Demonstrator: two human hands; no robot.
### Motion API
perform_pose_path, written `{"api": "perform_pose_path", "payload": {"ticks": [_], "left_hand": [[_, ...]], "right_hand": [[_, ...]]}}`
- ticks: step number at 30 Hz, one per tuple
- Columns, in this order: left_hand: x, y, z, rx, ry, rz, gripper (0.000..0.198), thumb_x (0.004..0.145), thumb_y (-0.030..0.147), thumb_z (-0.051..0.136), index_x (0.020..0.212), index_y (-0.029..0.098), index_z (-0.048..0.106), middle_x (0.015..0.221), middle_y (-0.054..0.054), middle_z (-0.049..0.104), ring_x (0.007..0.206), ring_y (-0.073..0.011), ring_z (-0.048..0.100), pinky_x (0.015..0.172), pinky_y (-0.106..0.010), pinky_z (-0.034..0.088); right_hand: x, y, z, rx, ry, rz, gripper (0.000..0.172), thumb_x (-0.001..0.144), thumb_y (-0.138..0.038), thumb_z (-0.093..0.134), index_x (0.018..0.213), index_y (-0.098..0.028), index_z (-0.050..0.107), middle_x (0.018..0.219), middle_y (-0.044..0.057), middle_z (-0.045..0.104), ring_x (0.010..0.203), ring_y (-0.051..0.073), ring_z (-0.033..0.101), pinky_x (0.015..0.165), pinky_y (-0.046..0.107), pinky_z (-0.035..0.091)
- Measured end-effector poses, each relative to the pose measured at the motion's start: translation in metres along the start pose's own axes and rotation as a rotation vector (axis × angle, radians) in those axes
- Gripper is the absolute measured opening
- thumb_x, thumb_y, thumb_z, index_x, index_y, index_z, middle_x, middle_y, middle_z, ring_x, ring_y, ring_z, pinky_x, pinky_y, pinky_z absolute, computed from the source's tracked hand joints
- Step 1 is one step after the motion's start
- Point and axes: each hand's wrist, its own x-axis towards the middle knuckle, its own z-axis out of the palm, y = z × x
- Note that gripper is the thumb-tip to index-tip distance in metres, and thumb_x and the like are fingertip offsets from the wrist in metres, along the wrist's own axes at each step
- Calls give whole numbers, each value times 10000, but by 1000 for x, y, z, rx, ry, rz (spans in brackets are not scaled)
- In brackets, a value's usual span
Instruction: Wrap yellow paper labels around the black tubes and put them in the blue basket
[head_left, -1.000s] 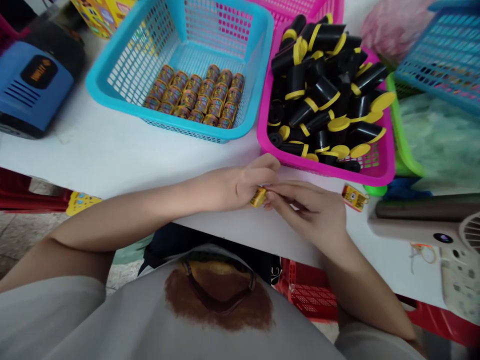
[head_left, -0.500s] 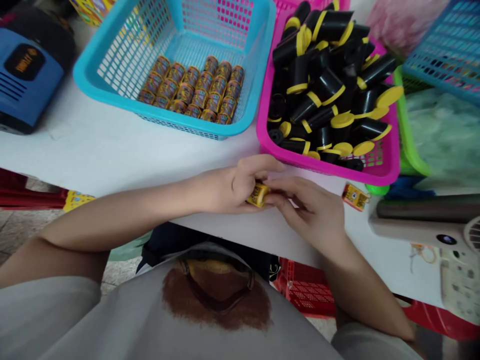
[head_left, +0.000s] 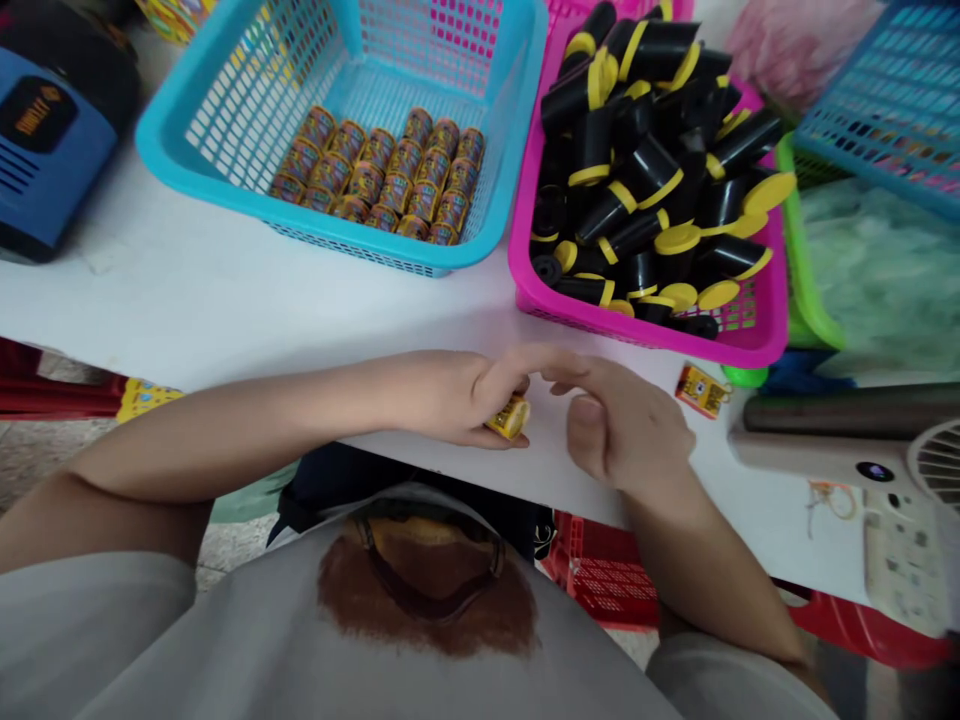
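My left hand [head_left: 480,395] is closed round a small yellow printed container [head_left: 510,417] near the front edge of the white table [head_left: 225,310]. My right hand [head_left: 622,425] hovers just to its right with fingers loosely apart, its fingertips close to the left hand, holding nothing I can see. A pink basket [head_left: 645,335] heaped with black tubes with yellow caps [head_left: 652,170] stands right behind the hands. A turquoise basket [head_left: 225,190] to the left holds neat rows of labelled small containers [head_left: 382,180].
Another small yellow printed piece [head_left: 701,390] lies on the table right of my right hand. A blue device [head_left: 45,140] sits far left. A green basket [head_left: 810,290], a blue basket [head_left: 877,110] and a beige appliance [head_left: 847,450] stand at the right. Red crates [head_left: 615,580] are under the table.
My right hand has come off the yellow container and opened, moving slightly right. The left hand keeps the container and has lowered it toward the table edge.
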Motion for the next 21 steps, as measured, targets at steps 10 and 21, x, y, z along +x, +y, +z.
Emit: {"api": "perform_pose_path", "payload": {"ticks": [10,21], "left_hand": [[18,14,-3,-711,226,-188,688,956,334,722,1411,284,209,706,130,474,500,-59,486,495,-189,388],[18,22,12,-861,168,-131,731,864,223,810,1336,333,263,649,168,496,480,-56,534,472,-165,400]], "right_hand": [[7,-9,10,-97,148,-71,430,939,-340,786,1307,-213,603,1227,85,677,1157,229,677,1030,393,614],[4,-14,13,-60,210,-197,253,1013,-172,598,1259,-149,658,1159,110,719,1091,249,683,924,441,667]]}}
